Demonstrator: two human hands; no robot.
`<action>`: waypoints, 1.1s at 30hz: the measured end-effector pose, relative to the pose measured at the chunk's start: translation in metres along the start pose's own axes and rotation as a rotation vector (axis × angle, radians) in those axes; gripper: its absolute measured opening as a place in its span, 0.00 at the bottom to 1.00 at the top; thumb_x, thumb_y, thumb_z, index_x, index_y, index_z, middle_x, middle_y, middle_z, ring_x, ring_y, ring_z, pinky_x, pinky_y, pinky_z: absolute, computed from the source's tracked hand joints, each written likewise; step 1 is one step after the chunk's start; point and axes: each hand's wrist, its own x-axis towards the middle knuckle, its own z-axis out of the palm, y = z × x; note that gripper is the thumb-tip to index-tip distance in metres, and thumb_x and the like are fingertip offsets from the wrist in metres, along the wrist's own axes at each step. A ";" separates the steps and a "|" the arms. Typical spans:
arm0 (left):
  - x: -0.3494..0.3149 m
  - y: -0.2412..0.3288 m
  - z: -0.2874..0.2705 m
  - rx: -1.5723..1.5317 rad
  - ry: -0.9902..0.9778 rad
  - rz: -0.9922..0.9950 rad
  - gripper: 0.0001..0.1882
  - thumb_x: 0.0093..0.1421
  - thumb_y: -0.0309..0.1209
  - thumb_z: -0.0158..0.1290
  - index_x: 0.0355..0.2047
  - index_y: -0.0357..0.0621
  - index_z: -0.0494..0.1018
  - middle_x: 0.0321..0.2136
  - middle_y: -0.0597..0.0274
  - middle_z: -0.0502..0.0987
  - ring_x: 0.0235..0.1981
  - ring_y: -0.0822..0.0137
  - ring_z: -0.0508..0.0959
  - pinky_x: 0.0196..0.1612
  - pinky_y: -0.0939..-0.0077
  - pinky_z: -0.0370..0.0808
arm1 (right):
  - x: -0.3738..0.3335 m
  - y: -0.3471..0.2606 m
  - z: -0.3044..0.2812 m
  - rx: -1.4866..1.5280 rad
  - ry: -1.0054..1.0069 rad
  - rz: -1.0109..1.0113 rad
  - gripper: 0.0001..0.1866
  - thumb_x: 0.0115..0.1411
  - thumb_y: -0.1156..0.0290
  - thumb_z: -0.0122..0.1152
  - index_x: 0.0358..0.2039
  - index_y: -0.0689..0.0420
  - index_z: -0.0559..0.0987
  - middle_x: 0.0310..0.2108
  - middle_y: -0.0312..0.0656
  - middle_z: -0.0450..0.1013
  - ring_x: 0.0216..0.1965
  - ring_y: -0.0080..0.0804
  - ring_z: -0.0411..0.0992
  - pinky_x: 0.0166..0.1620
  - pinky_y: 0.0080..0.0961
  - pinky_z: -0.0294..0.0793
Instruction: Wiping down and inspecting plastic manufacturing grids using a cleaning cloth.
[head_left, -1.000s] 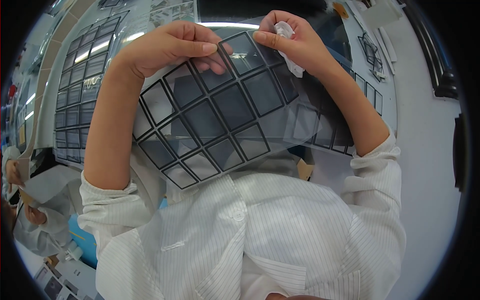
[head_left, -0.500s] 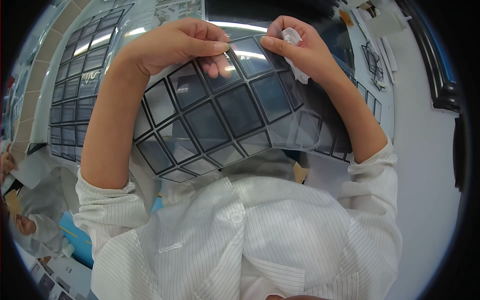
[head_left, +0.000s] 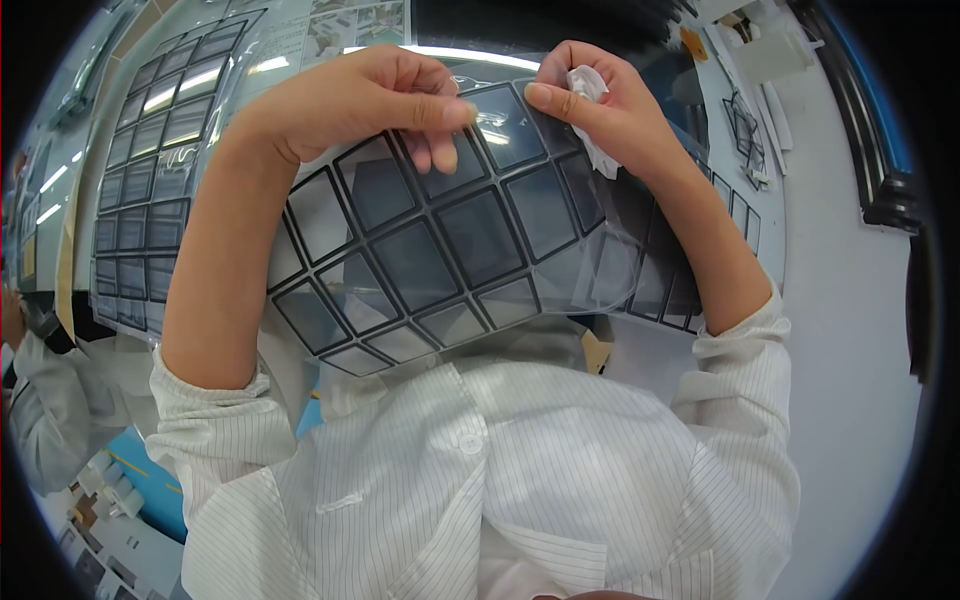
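A flexible sheet (head_left: 440,260) of dark square panels in a black grid is held up close to the camera. My left hand (head_left: 360,100) pinches its upper edge between thumb and fingers. My right hand (head_left: 610,110) grips the same edge just to the right, with a crumpled white wipe (head_left: 592,110) tucked in its fingers. The sheet bows downward toward my white striped coat (head_left: 500,480). A clear film seems to lie over the panels near my thumbs.
A second gridded panel sheet (head_left: 150,180) lies on the bench at the left. Printed paper sheets (head_left: 350,25) sit at the top. Another person's white sleeve (head_left: 50,400) shows at the lower left. A dark rail (head_left: 880,160) runs along the right.
The sheet has been lifted closer to the camera and now fills more of the view. Both hands stayed at its upper edge and drew slightly nearer each other.
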 end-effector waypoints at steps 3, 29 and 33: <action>-0.001 -0.003 0.002 0.128 0.017 0.042 0.19 0.57 0.35 0.66 0.41 0.37 0.73 0.26 0.62 0.81 0.25 0.76 0.79 0.31 0.86 0.76 | 0.001 -0.002 0.001 0.003 0.000 0.012 0.12 0.62 0.62 0.68 0.30 0.53 0.74 0.27 0.25 0.68 0.30 0.10 0.64 0.34 0.13 0.62; -0.008 0.009 0.004 0.027 0.091 -0.101 0.18 0.67 0.44 0.53 0.30 0.42 0.78 0.22 0.61 0.83 0.23 0.76 0.81 0.27 0.86 0.74 | -0.003 -0.010 -0.006 0.014 0.019 0.051 0.13 0.60 0.60 0.69 0.30 0.52 0.75 0.27 0.26 0.69 0.29 0.12 0.65 0.34 0.14 0.62; -0.016 0.014 0.000 0.029 0.084 -0.152 0.18 0.63 0.46 0.59 0.29 0.42 0.78 0.23 0.62 0.83 0.24 0.75 0.82 0.28 0.86 0.75 | -0.003 -0.017 -0.006 0.050 0.010 0.042 0.15 0.60 0.57 0.70 0.29 0.52 0.74 0.27 0.26 0.69 0.29 0.12 0.65 0.34 0.14 0.60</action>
